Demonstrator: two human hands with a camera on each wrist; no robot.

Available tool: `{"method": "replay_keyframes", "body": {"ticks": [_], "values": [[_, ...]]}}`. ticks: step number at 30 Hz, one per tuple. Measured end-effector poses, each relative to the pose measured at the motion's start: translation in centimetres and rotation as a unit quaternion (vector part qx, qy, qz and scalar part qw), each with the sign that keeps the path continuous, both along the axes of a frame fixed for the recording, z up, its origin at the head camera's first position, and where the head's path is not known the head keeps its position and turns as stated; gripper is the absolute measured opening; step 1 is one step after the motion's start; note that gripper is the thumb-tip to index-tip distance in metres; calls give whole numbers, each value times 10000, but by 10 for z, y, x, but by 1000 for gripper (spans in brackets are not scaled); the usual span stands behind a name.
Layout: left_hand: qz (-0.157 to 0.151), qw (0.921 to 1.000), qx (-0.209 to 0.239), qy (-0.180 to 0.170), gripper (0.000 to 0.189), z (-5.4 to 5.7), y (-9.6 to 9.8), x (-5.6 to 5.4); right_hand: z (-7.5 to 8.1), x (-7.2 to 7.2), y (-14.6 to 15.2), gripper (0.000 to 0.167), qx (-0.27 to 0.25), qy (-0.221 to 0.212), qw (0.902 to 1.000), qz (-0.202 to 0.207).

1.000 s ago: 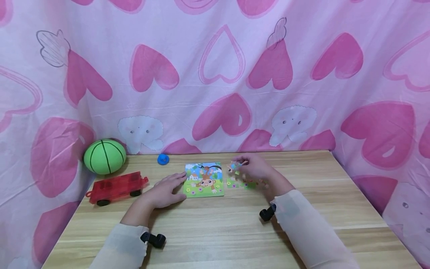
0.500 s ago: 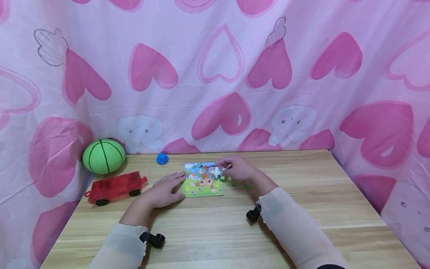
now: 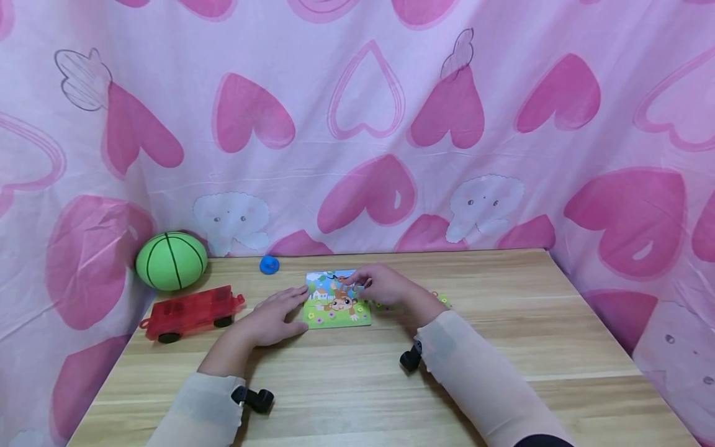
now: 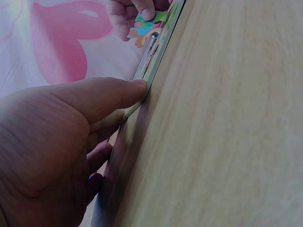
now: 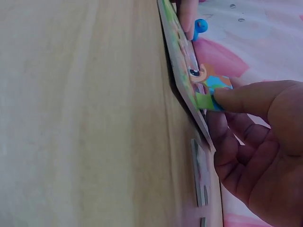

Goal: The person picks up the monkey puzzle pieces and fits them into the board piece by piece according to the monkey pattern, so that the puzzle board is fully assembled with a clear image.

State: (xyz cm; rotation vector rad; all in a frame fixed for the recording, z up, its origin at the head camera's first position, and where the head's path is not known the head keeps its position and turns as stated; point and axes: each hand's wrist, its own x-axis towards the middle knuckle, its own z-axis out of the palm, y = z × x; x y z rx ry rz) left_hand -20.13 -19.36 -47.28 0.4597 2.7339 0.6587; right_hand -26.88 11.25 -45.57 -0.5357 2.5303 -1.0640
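Note:
A small jigsaw puzzle board [image 3: 329, 321] with a cartoon monkey lies on the wooden table. At its left edge rests my left hand [image 3: 272, 320], fingers fairly straight; the left wrist view shows the thumb [image 4: 128, 92] against the board's edge. My right hand [image 3: 385, 287] is over the board's right side and pinches a puzzle piece [image 5: 218, 84] between thumb and fingers. Blue, green and orange, with an eye printed on it, the piece stands tilted close over the board. In the head view that hand mostly hides it.
Loose puzzle pieces [image 3: 444, 299] lie right of the board, partly behind the right forearm. To the left are a red toy wagon [image 3: 192, 312] and a green ball [image 3: 172, 261]. A small blue toy [image 3: 269, 265] sits near the back edge, before a pink heart-print curtain [image 3: 254, 112].
My right hand has moved left from the loose pieces to over the board, carrying the puzzle piece. The left hand has stayed at the board's left edge.

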Motion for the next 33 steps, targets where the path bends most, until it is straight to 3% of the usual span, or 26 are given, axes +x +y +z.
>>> {"method": "replay_keyframes", "body": {"ticks": [17, 33], "values": [[-2, 10000, 7, -13, 83, 1, 0, 1, -6, -6, -4, 31, 348, 312, 9987, 188], [55, 10000, -32, -58, 82, 1, 0, 0, -4, -9, -6, 31, 563, 87, 9982, 212]]}}
